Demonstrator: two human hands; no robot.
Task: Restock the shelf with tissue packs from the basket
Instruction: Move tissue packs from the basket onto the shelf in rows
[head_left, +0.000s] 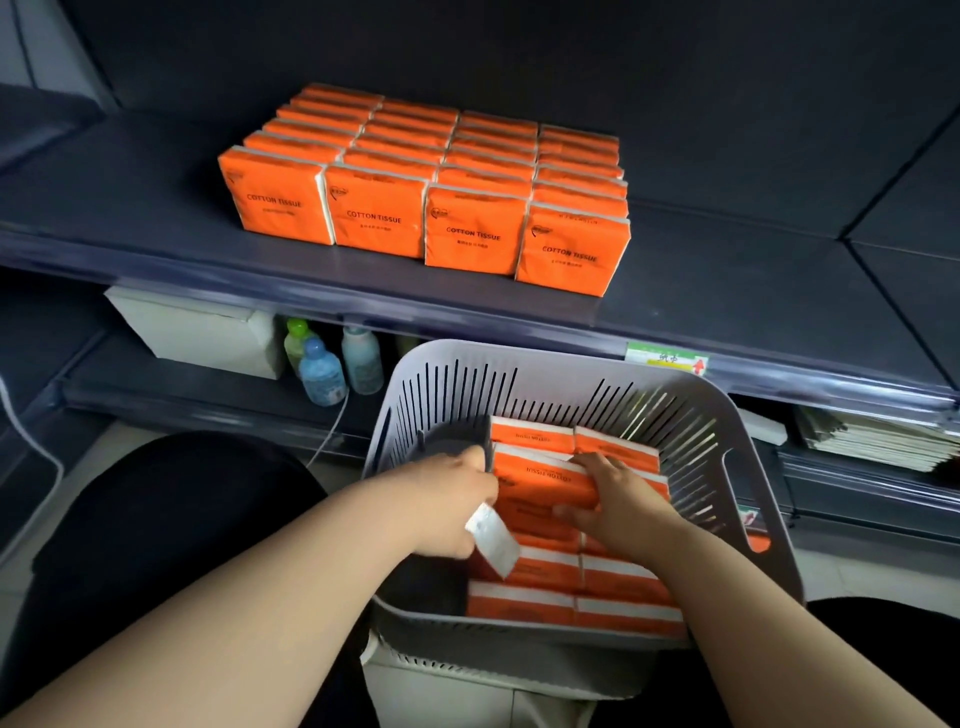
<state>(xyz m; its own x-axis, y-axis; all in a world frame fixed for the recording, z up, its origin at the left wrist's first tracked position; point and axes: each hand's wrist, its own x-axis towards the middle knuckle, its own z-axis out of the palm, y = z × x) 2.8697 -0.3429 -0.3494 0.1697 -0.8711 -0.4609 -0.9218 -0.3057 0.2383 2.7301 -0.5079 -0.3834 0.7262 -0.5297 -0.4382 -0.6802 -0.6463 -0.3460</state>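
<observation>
Two hands, left hand (457, 501) and right hand (615, 506), squeeze a bunch of tissue packs (545, 488) in the basket (519, 358) at 5 o'clock. I'd press evenly and lift straight, or the middle drops.

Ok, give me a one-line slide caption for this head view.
Restocking: left hand and right hand grip orange tissue packs in the grey basket, below the part-stocked shelf.

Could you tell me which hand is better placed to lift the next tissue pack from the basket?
Probably the right. The right hand grips the raised tissue pack in the basket, fingers and thumb round it; the left hand is only at its end, its grip unclear.
</observation>
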